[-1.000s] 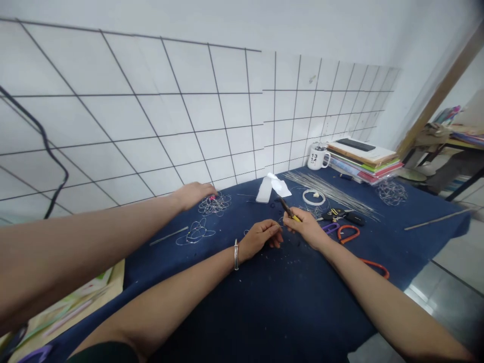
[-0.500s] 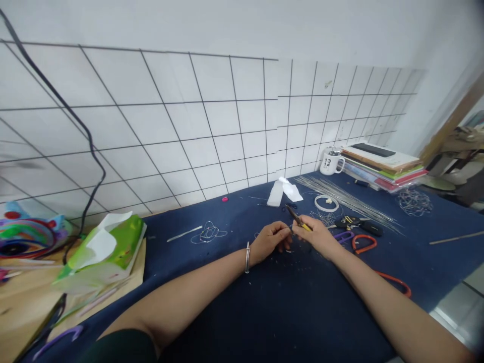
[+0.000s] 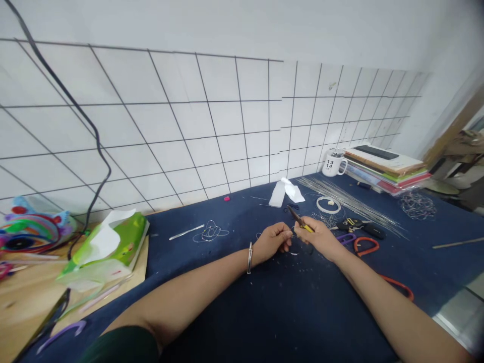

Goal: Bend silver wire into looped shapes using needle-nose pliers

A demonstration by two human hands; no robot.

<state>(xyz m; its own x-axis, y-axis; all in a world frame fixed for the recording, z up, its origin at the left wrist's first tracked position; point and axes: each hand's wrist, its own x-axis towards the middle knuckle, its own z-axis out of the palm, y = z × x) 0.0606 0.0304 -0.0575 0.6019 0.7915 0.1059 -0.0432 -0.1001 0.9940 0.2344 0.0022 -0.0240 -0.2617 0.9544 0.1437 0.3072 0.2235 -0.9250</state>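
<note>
My left hand (image 3: 273, 238) is closed in a pinch above the dark blue cloth (image 3: 242, 312). A thin wire (image 3: 258, 235) shows as a small curve beside it; the part between the fingertips is too fine to see clearly. My right hand (image 3: 315, 235) grips pliers (image 3: 301, 221) with yellow handles, their dark jaws pointing up and away to the left. The two hands are close together, with a narrow gap between the fingertips. Whether the plier jaws are open or closed cannot be made out. Small bright bits lie on the cloth below the hands.
Behind the hands lie white paper (image 3: 292, 190), a wire coil (image 3: 328, 204) and long straight wires (image 3: 348, 202). To the right are black pliers (image 3: 359, 227), red-orange handles (image 3: 366, 246), a mug (image 3: 334, 163) and stacked books (image 3: 389, 169). Tangled wire (image 3: 212, 232) and a tissue pack (image 3: 109, 247) lie left.
The whole view has shifted slightly, so everything sits a little further right. My fingertips have drawn slightly apart. The pliers remain in my right hand.
</note>
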